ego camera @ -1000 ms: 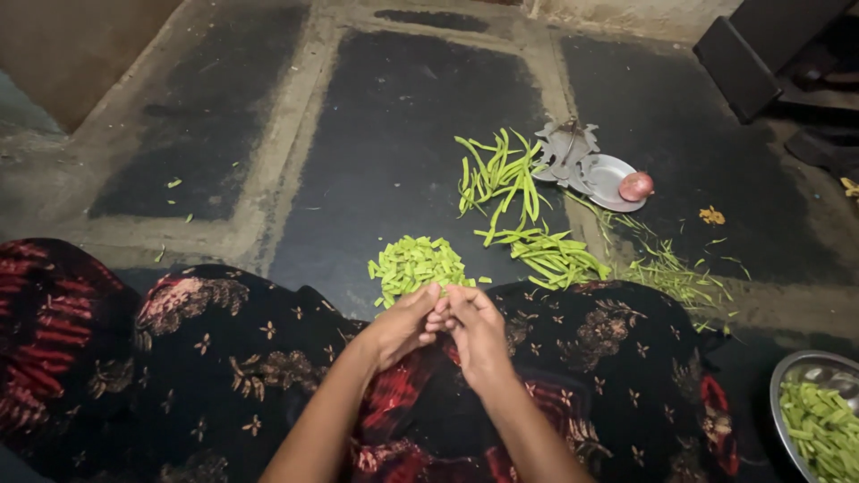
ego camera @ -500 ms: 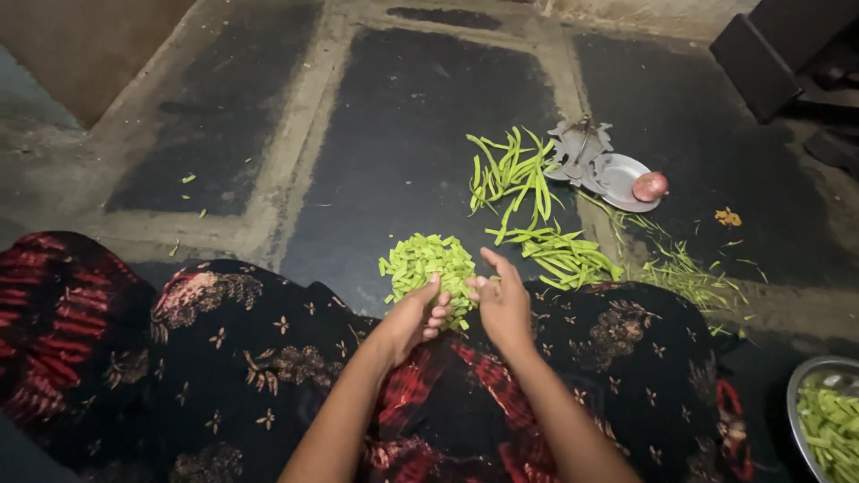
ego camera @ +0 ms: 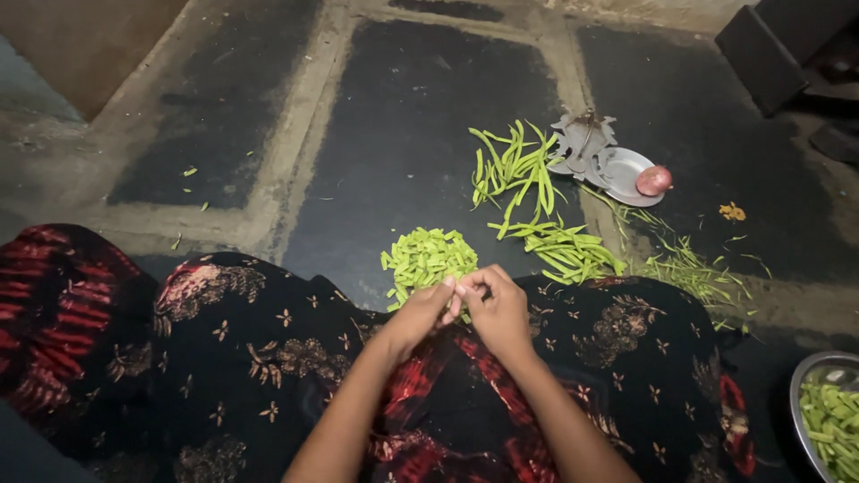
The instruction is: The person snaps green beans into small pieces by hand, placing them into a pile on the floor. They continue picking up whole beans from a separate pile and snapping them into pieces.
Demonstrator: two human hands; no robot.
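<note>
My left hand [ego camera: 420, 313] and my right hand [ego camera: 497, 309] meet fingertip to fingertip over my lap, pinching a small green bean piece [ego camera: 455, 298] between them. Just beyond the fingers lies a heap of cut bean pieces [ego camera: 428, 255] on the dark floor. Whole green beans [ego camera: 514, 170] lie in a loose bunch farther out, with a second bunch of whole green beans [ego camera: 564, 249] nearer my right knee. My lap is covered by black cloth with a floral print and red patches [ego camera: 268, 349].
A small metal plate [ego camera: 622, 174] with a reddish onion [ego camera: 653, 181] sits beside a metal cutter [ego camera: 582, 139]. Thin bean strings and trimmings [ego camera: 689, 268] lie to the right. A steel bowl [ego camera: 828, 416] of beans stands at the lower right. A dark box [ego camera: 769, 45] is at top right.
The hands reached out to the heap of cut pieces, then drew back together over the lap. The view shifted slightly.
</note>
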